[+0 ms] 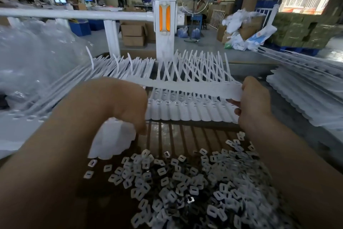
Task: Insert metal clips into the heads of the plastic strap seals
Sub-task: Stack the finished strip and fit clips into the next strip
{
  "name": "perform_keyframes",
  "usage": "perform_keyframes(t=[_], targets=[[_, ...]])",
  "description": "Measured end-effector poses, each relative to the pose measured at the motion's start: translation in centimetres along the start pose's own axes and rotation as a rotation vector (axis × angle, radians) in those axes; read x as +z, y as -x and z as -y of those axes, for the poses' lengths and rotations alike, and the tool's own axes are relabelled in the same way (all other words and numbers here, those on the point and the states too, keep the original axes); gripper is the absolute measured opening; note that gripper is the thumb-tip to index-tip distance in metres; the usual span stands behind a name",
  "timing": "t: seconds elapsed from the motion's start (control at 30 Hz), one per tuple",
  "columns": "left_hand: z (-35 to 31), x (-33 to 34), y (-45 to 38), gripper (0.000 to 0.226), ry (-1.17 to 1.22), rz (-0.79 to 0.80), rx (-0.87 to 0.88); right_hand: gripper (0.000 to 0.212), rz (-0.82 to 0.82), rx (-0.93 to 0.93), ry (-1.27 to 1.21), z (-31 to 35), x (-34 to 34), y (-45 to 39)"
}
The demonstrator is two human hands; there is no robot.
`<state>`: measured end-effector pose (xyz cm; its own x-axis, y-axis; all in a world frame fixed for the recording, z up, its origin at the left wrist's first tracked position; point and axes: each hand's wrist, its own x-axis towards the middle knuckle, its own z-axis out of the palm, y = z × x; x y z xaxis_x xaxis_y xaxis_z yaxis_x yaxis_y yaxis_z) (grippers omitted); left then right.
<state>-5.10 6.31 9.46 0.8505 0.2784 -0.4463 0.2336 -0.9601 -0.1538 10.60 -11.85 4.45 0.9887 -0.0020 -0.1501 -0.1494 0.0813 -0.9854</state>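
I am holding a joined row of white plastic strap seals [185, 87] up over the table, gripping it at both ends. My right hand [254, 102] is pinching the right end of the row, thumb on the near face and fingers curled behind it. My left hand [128, 104] is curled around the left end, and the seal heads there are bunching into a blurred white wad [113, 137] below my knuckles. The straps of this row are fanning away from me toward the far side.

Just under the raised row, a second row of seals [191, 110] is lying flat on the brown table [185, 136], heads toward me, each head showing a small slot. Nearer to me, a loose heap of metal clips [185, 188] is spreading across the table between my forearms. More seal strips are stacked on the right [306, 95] and on the left [55, 87], beside clear plastic bags [33, 56]. A white post with an orange reflector [164, 18] is standing beyond the table.
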Motion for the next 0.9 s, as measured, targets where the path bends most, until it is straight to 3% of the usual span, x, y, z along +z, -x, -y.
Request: perform_keyframes(t=[0.1, 0.23, 0.3, 0.37, 0.43, 0.53, 0.6, 0.67, 0.7, 0.77, 0.83, 0.9], targets=[[1.8, -0.1, 0.1, 0.012, 0.091, 0.039, -0.078, 0.023, -0.051, -0.017, 0.111, -0.2, -0.3, -0.5], [4.4, 0.1, -0.3, 0.02, 0.126, 0.077, -0.21, 0.029, -0.089, -0.191, 0.264, -0.7, -0.7, -1.6], [5.2, 0.3, -0.5, 0.018, 0.179, 0.075, -0.224, 0.023, -0.084, -0.302, 0.526, -1.1, -1.2, -2.2], [5.3, 0.4, -0.7, 0.016, 0.165, 0.001, -0.188, 0.015, -0.044, -0.37, 0.771, -1.6, -1.4, -2.8], [4.6, 0.4, -0.9, 0.018, 0.118, -0.133, -0.137, 0.031, 0.036, -0.372, 0.945, -1.8, -1.4, -2.8], [2.5, 0.6, -1.4, 0.061, 0.196, -0.198, -0.036, 0.043, -0.036, -0.457, 1.261, -2.1, -1.7, -2.7], [0.4, 1.6, -2.1, 0.091, 0.224, -0.142, 0.047, 0.041, -0.156, -0.649, 1.45, -2.3, -2.0, -2.4], [-1.8, 2.8, -3.1, 0.11, 0.174, -0.127, 0.111, 0.03, -0.206, -0.849, 1.474, -2.2, -1.7, -2.1], [-2.6, 3.2, -3.5, 0.116, 0.161, -0.127, 0.13, 0.027, -0.152, -0.949, 1.438, -2.1, -1.4, -2.0], [-3.3, 3.6, -4.2, 0.12, 0.198, -0.133, 0.156, 0.031, 0.149, -1.085, 1.292, -2.1, -0.5, -1.5], [-2.9, 3.5, -4.6, 0.117, 0.283, -0.149, 0.205, 0.036, 0.514, -1.089, 1.208, -2.4, 0.3, -0.7], [-2.3, 3.4, -4.6, 0.106, 0.344, -0.136, 0.275, 0.034, 0.69, -1.065, 1.305, -2.9, 0.7, -0.2]])
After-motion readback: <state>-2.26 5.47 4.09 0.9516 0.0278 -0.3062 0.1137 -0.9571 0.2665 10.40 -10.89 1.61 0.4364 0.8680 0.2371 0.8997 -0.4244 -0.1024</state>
